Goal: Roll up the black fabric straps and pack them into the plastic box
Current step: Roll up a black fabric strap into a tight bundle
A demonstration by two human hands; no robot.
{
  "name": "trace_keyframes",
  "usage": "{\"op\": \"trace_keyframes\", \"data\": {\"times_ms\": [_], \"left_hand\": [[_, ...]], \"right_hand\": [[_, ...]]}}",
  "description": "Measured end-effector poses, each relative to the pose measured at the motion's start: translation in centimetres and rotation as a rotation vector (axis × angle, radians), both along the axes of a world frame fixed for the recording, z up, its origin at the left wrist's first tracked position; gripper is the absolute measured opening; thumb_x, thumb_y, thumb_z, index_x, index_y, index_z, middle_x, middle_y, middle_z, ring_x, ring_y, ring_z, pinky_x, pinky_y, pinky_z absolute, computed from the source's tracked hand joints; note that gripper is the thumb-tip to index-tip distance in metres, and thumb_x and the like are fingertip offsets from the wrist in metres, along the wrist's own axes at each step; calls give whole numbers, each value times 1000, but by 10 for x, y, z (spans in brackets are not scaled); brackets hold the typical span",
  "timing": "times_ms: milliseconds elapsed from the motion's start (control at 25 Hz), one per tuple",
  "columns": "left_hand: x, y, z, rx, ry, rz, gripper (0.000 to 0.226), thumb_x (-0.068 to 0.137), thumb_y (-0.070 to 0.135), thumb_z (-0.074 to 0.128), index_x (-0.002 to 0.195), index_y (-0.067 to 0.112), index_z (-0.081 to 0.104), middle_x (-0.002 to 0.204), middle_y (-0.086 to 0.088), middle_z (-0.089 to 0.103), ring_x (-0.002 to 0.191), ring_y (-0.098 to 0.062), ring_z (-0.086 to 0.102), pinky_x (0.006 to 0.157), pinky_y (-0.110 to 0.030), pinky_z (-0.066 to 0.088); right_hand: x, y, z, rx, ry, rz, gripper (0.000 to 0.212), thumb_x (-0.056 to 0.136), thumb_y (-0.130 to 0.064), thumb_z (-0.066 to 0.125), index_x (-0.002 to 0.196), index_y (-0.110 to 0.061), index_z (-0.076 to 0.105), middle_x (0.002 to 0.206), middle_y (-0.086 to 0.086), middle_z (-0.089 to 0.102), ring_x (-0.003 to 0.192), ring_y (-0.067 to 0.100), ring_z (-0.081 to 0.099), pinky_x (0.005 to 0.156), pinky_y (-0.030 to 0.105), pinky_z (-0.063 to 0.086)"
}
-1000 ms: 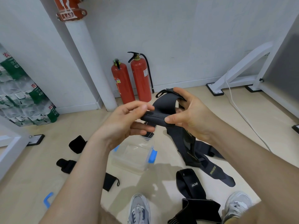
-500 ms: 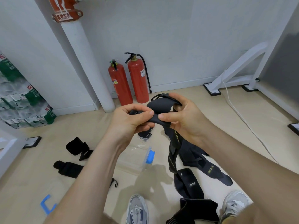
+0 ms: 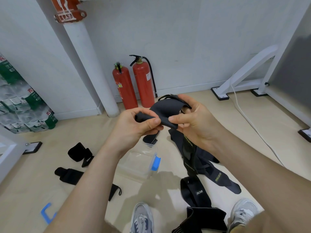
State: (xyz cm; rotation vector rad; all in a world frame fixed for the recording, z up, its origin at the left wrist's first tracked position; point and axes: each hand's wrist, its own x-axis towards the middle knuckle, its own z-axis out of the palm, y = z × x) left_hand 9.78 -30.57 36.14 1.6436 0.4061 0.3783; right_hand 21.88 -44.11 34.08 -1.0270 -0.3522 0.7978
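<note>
Strap [image 3: 165, 109] in hand: black fabric, held at chest height above the plastic box [image 3: 138, 163], its tail hanging to the floor by the right forearm. It looks soft, light and limp, likely to spring loose unless kept pinched; best gripped at the rolled end, with tension on the free length. Left hand [image 3: 134, 126] has thumb and fingers pressed together on the starting roll; right hand [image 3: 191, 120] pinches the adjoining flat part and cups the loop behind. Box is clear, open, blue latch showing, one dark piece at its far rim. On the floor: roughly three loose black straps at left, about four at right by the shoes, overlapping, so count uncertain. Two red extinguishers [image 3: 134, 84] stand against the wall.
</note>
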Motion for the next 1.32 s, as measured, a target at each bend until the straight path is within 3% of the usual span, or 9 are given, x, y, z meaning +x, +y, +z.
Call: {"op": "trace_keyframes", "data": {"times_ms": [120,280,400,480,640,760,880,1040,1320], "left_hand": [[1,0,0,38,12,71,7,82,5,74,78,8,69,72,-4,72,72,-19,73,71,-30,62],[4,-4,3,40,-11,169,18,79,0,77,72,9,63,68,-6,65,64,-20,70,61,-28,59],[5,-4,4,64,-27,184,24,79,-5,75,76,14,61,76,-4,60,63,-15,67,55,-24,53],[5,-3,4,94,-32,165,22,80,-6,74,79,14,64,79,-4,62,64,-14,66,55,-22,52],[6,-5,3,140,-30,123,18,82,-8,71,82,10,69,80,-7,66,59,-18,66,53,-21,51],[6,-6,4,121,-30,90,16,80,-5,75,79,10,70,80,-9,67,61,-17,68,55,-21,53],[-2,6,6,-41,-28,-130,28,66,-9,81,79,14,71,82,-12,70,69,-21,72,67,-25,58],[-7,12,7,-105,-76,-162,24,59,-3,74,75,15,72,75,-11,72,66,-21,73,63,-22,57],[-4,11,3,-23,-70,-114,13,71,12,78,79,11,68,65,-6,70,53,-14,64,52,-19,50]], "right_hand": [[1,-3,4,47,7,-16,81,80,23,58,149,-15,37,110,-1,65,95,13,70,65,31,59],[-1,-1,2,57,21,-22,93,72,21,69,151,-14,34,147,9,48,118,21,63,76,30,59],[0,-2,3,69,58,10,81,67,16,74,140,-5,45,142,15,53,113,26,66,80,33,59],[-4,-4,5,51,23,59,58,76,18,67,127,-5,54,127,12,63,100,23,71,79,34,60],[-13,-3,0,13,-112,94,66,76,23,65,133,-7,51,134,8,61,106,31,70,89,53,57],[-10,-1,0,-7,-158,79,74,74,24,67,138,-6,47,140,9,57,105,33,70,86,49,59],[-3,-6,4,3,-112,87,78,69,20,72,139,-4,47,143,13,53,103,32,71,77,40,61],[-5,-12,11,31,-71,172,56,69,9,68,123,-3,60,126,16,66,99,25,72,73,30,59],[-11,-9,13,46,22,42,28,84,11,62,94,-14,66,87,6,74,86,20,71,74,38,61]]}}
